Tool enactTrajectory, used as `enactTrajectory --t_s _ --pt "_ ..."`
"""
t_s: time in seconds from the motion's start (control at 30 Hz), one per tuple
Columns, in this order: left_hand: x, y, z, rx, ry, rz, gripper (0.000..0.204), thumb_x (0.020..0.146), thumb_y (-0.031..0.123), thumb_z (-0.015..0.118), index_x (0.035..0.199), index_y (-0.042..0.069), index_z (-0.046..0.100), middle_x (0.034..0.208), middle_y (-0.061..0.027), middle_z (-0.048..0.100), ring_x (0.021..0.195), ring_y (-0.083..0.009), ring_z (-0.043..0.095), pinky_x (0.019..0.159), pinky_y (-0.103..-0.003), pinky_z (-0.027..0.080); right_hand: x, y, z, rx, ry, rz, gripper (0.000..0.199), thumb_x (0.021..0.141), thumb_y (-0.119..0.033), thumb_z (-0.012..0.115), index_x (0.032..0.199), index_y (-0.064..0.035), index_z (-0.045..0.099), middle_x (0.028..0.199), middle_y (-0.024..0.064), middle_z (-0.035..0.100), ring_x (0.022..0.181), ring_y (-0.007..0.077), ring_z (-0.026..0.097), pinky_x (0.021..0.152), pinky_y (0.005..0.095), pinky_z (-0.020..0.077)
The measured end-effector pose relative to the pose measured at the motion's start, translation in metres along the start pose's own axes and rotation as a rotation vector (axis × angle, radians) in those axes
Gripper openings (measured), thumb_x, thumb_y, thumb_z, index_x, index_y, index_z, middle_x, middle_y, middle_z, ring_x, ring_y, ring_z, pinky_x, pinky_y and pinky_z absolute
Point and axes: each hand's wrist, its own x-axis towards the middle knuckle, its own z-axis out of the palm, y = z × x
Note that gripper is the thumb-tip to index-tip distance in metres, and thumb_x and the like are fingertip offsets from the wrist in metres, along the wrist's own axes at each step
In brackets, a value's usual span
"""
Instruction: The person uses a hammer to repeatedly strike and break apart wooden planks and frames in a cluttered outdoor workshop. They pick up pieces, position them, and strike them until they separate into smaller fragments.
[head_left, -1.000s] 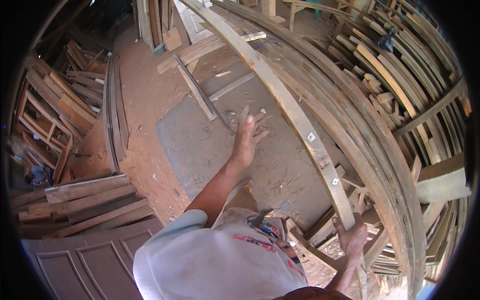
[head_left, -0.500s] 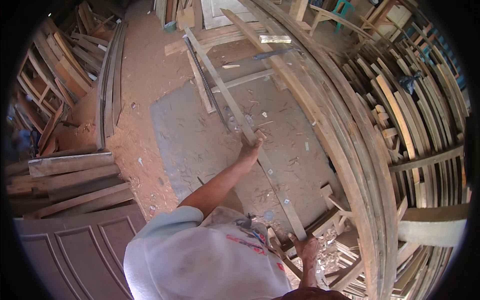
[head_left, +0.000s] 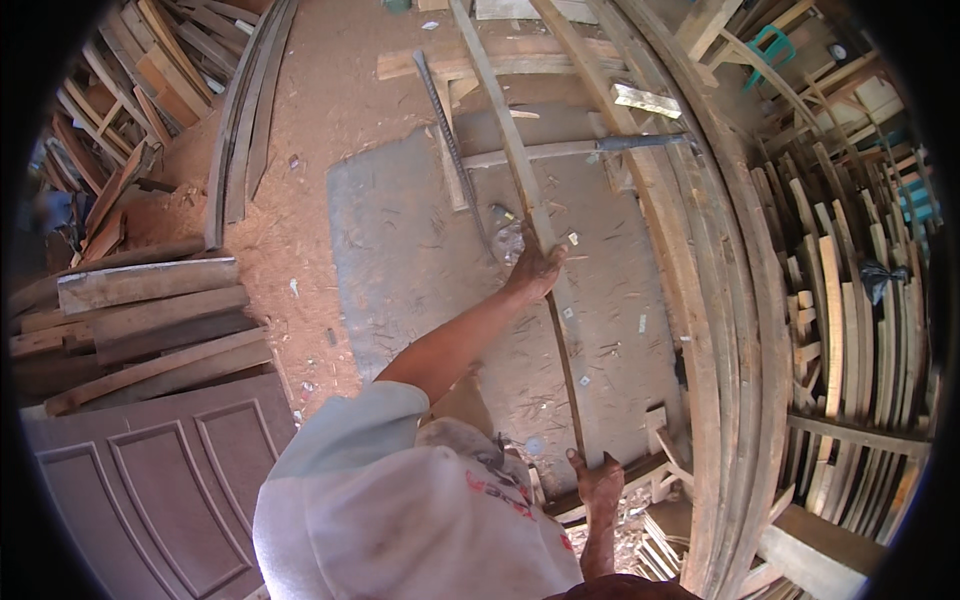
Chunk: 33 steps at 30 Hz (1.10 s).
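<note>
A long, narrow wooden plank (head_left: 503, 115) runs from the upper edge of the view down toward my body. My left hand (head_left: 538, 270) is closed around its middle, with the arm stretched forward. At the near end, my right hand (head_left: 598, 484) grips the plank, thumb on one side and fingers on the other. Several small pale spots mark the lower stretch of the plank and the surface around it. Beyond my left hand, a dark ribbed rod (head_left: 443, 120) lies left of the plank. A dark-handled tool (head_left: 640, 142) rests across the boards to the right.
Long beams (head_left: 700, 290) curve along the right side. Stacked lumber (head_left: 850, 320) stands farther right. Short boards (head_left: 150, 290) and a brown panelled door (head_left: 160, 480) lie at left. A grey sheet (head_left: 400, 230) strewn with wood chips covers the ground ahead.
The plank's far end has swung right and now reaches the upper edge of the view. Both hands keep hold of it; my left hand has shifted right. The camera view has shifted too.
</note>
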Motion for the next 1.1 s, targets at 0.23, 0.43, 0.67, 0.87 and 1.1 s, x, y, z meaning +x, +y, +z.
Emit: enactTrajectory --t_s 0.23,0.43,0.67,0.87,1.1 --pt "0.009 -0.001 0.007 0.114 0.029 0.058 0.105 0.096 0.042 0.059 0.154 -0.006 -0.014 0.137 -0.0323 0.051 0.122 -0.0386 0.059 0.1 -0.04 0.048 0.019 0.022 0.019 0.009 0.048 -0.037 0.065 0.072 -0.045 0.087 0.103 0.0086 0.069 0.09 0.0261 0.073 0.087 0.0425 0.071 0.077 0.0454 0.0551" --pt "0.011 -0.018 0.014 0.013 0.025 0.045 0.101 0.095 0.028 0.063 0.155 -0.003 -0.013 0.139 -0.0264 0.05 0.119 -0.0315 0.06 0.098 -0.038 0.049 0.016 0.001 0.005 0.012 0.022 -0.026 0.061 0.073 -0.045 0.088 0.098 0.0082 0.069 0.087 0.0248 0.073 0.082 0.0383 0.072 0.075 0.0448 0.0553" --pt "-0.003 0.037 -0.004 -0.262 -0.079 -0.093 0.097 0.096 0.031 0.059 0.156 0.0 -0.011 0.141 -0.0315 0.047 0.125 -0.0384 0.057 0.103 -0.041 0.046 0.014 -0.015 -0.005 -0.001 0.004 -0.026 0.06 0.074 -0.044 0.087 0.099 0.0071 0.069 0.087 0.0246 0.073 0.081 0.04 0.072 0.074 0.0452 0.0566" --pt "-0.006 0.032 -0.031 -0.098 -0.133 0.049 0.1 0.096 0.045 0.057 0.155 -0.001 -0.009 0.144 -0.0342 0.042 0.131 -0.0406 0.052 0.107 -0.042 0.042 0.01 -0.029 -0.002 0.131 0.066 -0.197 0.079 0.072 -0.051 0.085 0.126 0.0002 0.057 0.109 0.0273 0.064 0.101 0.0466 0.064 0.081 0.0533 0.0525" --pt "0.026 -0.017 -0.056 -0.146 -0.37 0.11 0.082 0.099 0.049 0.054 0.153 0.0 0.015 0.137 -0.024 0.049 0.125 -0.0314 0.053 0.104 -0.04 0.042 0.039 -0.105 0.013 -0.068 0.163 -0.24 0.072 0.074 -0.041 0.086 0.127 -0.0012 0.056 0.11 0.0255 0.065 0.102 0.0445 0.064 0.082 0.0527 0.0522"
